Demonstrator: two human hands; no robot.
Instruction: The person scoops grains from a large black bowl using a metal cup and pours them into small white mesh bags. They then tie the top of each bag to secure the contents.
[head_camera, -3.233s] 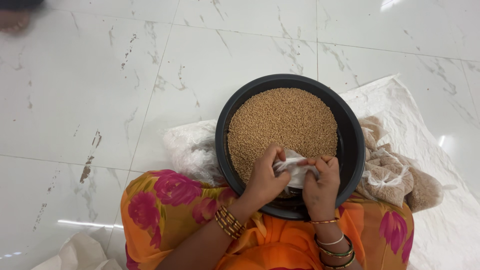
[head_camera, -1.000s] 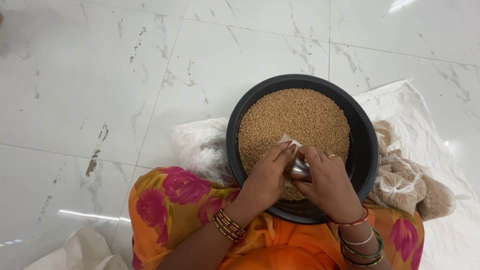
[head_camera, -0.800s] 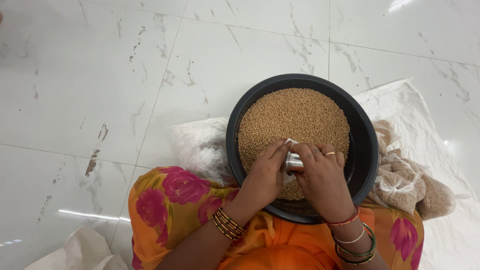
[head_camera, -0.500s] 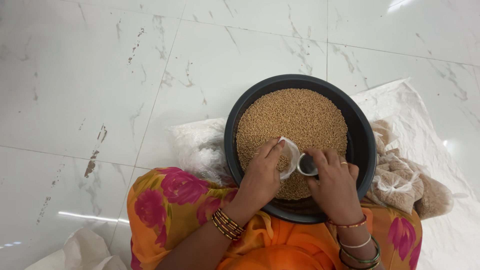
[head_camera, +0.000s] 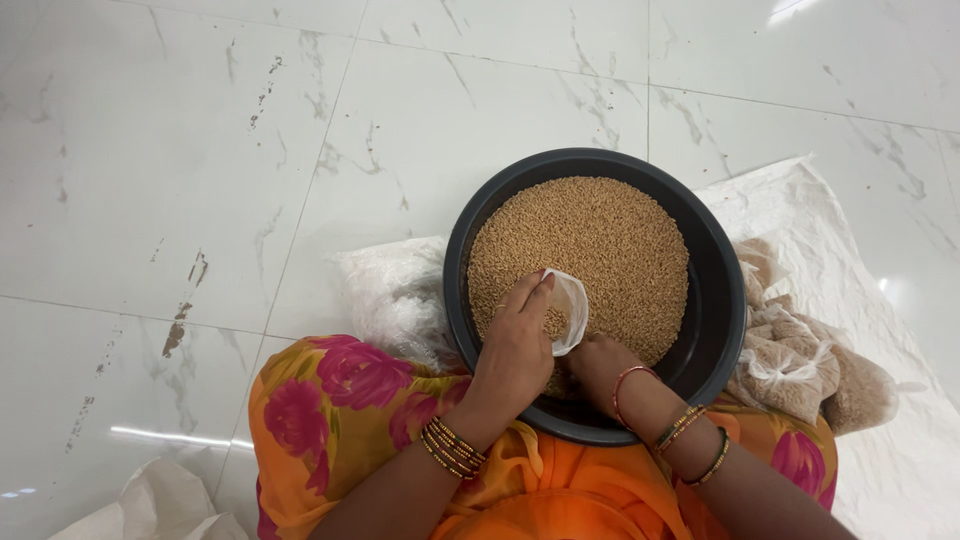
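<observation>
head camera looks straight down, close above the lap, basin (head_camera: 720, 300) and floor (head_camera: 200, 150).

A small clear plastic bag (head_camera: 568, 312) is held open at its mouth above the near side of a round dark basin (head_camera: 722, 300), its thin film crumpled and partly see-through, with some grain seen inside. The basin is filled almost to the rim with golden-brown wheat grain (head_camera: 590, 250), heaped evenly. The bag is tilted, its lower end touching the grain surface.
</observation>
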